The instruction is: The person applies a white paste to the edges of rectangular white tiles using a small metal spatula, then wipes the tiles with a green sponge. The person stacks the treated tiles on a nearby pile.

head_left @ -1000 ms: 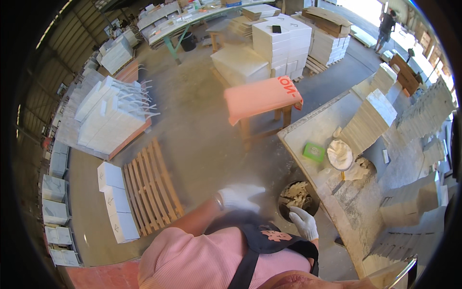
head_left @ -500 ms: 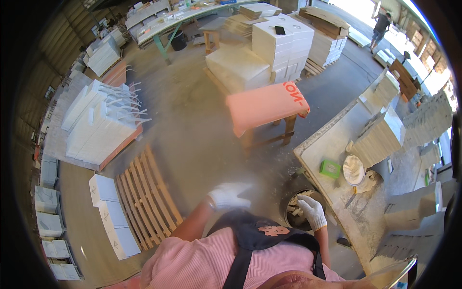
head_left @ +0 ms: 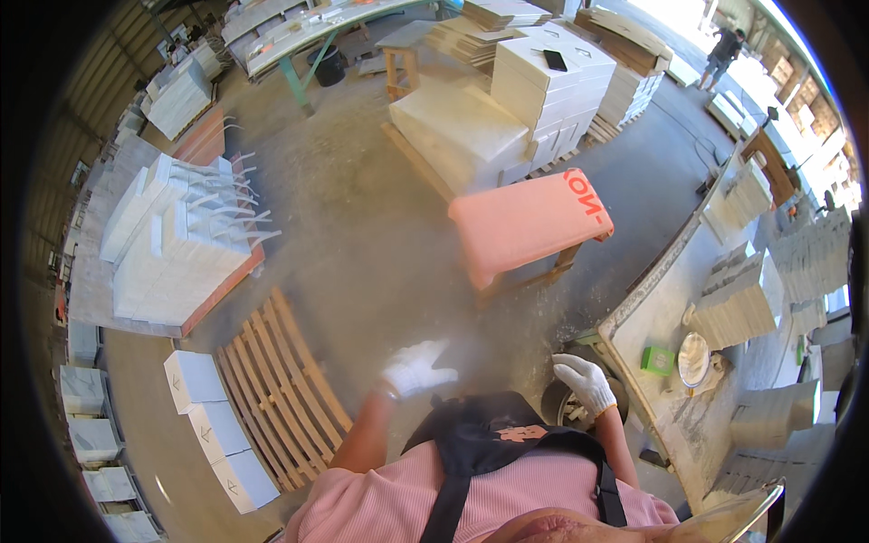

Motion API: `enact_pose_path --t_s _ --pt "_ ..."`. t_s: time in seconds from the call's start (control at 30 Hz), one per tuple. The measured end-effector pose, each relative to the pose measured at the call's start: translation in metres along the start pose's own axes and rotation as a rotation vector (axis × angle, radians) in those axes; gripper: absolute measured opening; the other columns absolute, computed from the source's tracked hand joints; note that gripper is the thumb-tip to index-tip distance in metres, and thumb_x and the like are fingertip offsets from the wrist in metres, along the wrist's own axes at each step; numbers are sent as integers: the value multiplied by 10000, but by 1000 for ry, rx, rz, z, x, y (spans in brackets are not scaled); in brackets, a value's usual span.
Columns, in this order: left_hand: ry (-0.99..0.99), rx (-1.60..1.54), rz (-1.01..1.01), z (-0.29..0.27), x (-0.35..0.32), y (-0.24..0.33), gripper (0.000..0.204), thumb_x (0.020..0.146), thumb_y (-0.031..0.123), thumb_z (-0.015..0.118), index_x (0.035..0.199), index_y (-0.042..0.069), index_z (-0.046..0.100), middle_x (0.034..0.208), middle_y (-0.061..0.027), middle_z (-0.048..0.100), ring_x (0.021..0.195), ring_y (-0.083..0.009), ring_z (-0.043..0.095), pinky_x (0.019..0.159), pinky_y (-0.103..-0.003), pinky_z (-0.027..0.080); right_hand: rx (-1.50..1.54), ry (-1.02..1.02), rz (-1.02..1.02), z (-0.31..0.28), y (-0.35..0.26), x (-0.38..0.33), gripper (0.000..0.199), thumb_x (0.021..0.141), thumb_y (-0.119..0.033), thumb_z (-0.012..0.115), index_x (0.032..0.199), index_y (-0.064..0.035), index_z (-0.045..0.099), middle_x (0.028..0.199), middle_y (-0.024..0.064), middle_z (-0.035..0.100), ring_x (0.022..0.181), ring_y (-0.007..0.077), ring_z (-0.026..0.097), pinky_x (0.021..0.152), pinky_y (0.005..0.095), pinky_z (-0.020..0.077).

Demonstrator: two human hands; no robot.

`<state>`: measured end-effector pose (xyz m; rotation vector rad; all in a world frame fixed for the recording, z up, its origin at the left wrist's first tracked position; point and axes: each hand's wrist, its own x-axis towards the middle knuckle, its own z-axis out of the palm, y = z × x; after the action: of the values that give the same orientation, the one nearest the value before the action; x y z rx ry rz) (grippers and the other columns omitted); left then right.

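Both hands wear white knitted gloves and hold nothing that I can see. My left hand (head_left: 419, 366) hangs in front of the dark apron (head_left: 480, 421), fingers stretched and thumb apart. Over a dark round bin (head_left: 566, 409) with pale scraps in it is my right hand (head_left: 587, 382), its fingers extended. Ahead of both stands a small wooden stool (head_left: 561, 267) covered by an orange-pink sack (head_left: 534, 222). A white haze blurs the floor near my left hand.
A wooden pallet (head_left: 285, 389) lies at the left beside several white boxes (head_left: 206, 380). White stacked blocks (head_left: 186, 253) stand behind it. At the right, a worktable (head_left: 665, 362) bears a green box (head_left: 657, 361), a bowl (head_left: 693, 359) and tile stacks. Far right, a person (head_left: 722, 59) stands.
My view has shifted, so the stool and worktable sit farther right. My right hand has come up off the bin's middle toward its far rim. My left hand stays outstretched.
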<state>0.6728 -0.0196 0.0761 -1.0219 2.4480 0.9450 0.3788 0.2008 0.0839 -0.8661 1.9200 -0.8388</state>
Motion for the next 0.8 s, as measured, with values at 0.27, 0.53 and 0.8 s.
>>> enact_pose_path --t_s 0.27,0.53,0.8 --pt "-113 58 -35 -26 32 10 793 871 643 604 1474 138 503 1467 -191 537 1323 -379 533 1100 -449 431 85 31 -13 -6 18 56 386 939 -265 659 1229 -13 695 1065 143 748 910 173 686 840 312 528" --pt "-116 103 33 -80 110 83 774 882 618 613 1477 140 490 1463 -176 543 1309 -380 542 1090 -450 438 357 66 -28 -60 55 132 424 957 -298 656 1279 -22 679 1062 37 716 883 107 621 735 270 496" --pt "-101 141 155 -94 181 138 760 900 585 598 1474 102 475 1445 -190 549 1327 -369 526 1101 -473 420 682 139 97 -94 115 178 454 965 -303 654 1346 -58 620 1068 56 709 854 163 667 716 300 514"
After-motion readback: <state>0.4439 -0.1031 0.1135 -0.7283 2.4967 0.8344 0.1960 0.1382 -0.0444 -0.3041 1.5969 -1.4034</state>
